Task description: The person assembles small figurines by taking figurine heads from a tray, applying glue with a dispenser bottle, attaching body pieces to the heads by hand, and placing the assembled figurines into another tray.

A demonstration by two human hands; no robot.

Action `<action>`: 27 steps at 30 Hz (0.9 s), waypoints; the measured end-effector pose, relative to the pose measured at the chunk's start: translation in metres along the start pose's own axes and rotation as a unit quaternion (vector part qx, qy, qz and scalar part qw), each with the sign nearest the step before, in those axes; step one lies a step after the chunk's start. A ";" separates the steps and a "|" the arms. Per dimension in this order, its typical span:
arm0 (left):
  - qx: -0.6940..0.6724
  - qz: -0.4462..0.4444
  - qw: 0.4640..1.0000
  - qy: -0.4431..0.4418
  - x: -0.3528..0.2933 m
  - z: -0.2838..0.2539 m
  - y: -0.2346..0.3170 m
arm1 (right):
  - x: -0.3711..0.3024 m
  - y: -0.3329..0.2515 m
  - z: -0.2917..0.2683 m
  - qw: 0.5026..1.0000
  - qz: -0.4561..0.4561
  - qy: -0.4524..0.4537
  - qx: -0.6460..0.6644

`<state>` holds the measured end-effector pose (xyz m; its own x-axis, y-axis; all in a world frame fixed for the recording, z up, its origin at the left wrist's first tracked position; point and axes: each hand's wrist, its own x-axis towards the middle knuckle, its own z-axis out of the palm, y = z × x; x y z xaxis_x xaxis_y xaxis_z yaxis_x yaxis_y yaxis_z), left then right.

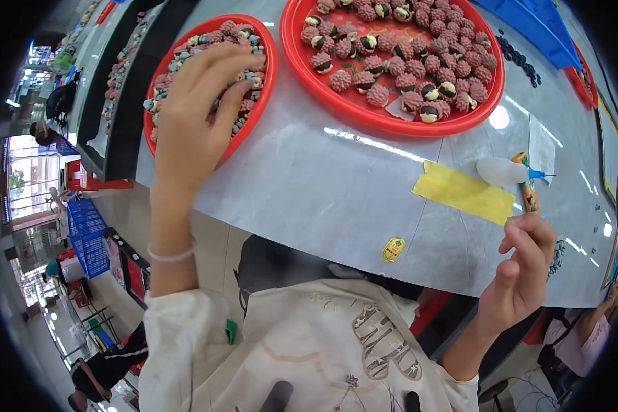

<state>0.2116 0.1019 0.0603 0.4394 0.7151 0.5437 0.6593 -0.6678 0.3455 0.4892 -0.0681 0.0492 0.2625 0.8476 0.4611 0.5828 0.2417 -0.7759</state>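
My left hand point(202, 103) reaches over the red tray point(270, 58) at the far left. Its fingers are spread above the small pink and pale-blue figurines point(228, 31) heaped there, the thumb apart from them. I see nothing held, though the hand covers part of the pile. By the table's right front edge, my right hand point(518, 275) hovers with loosely curled fingers, thumb and forefinger apart and nothing visible between them. Closest to it are a strip of yellow tape point(463, 192), an orange patterned tube point(529, 192) and a white squeeze bottle point(500, 172) with a blue needle tip.
A larger red tray point(391, 125) holds many pink knobbly pieces point(415, 67) with black and cream parts. Black trays point(96, 154) of figurines stand to the left. At the back right are a blue bin point(532, 27) and small dark pieces point(518, 58). A gold sticker point(393, 250) lies near the front edge.
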 end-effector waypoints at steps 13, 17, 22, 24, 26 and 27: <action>0.269 -0.056 0.961 -0.014 0.004 -0.006 0.001 | -0.005 0.003 -0.007 0.998 0.065 0.002 0.004; 0.310 -0.087 0.946 -0.032 0.008 -0.007 0.013 | -0.005 0.003 -0.009 0.997 0.074 0.000 0.022; 0.234 -0.134 0.959 -0.092 0.014 -0.011 0.016 | -0.008 0.007 -0.015 0.995 0.093 0.013 0.020; 0.232 -0.101 0.961 -0.110 0.015 -0.018 0.022 | -0.007 0.008 -0.017 0.995 0.097 0.006 0.032; 0.228 -0.067 0.963 -0.129 0.020 -0.025 0.024 | -0.007 0.006 -0.021 0.994 0.101 -0.012 0.030; 0.180 -0.082 0.965 -0.171 0.024 -0.030 0.025 | -0.007 0.005 -0.023 0.993 0.107 -0.035 0.027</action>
<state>0.2202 0.0961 0.1047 0.4462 0.8727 0.1982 0.8793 -0.4687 0.0842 0.5077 -0.0833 0.0521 0.3202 0.9129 0.2534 0.4776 0.0754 -0.8753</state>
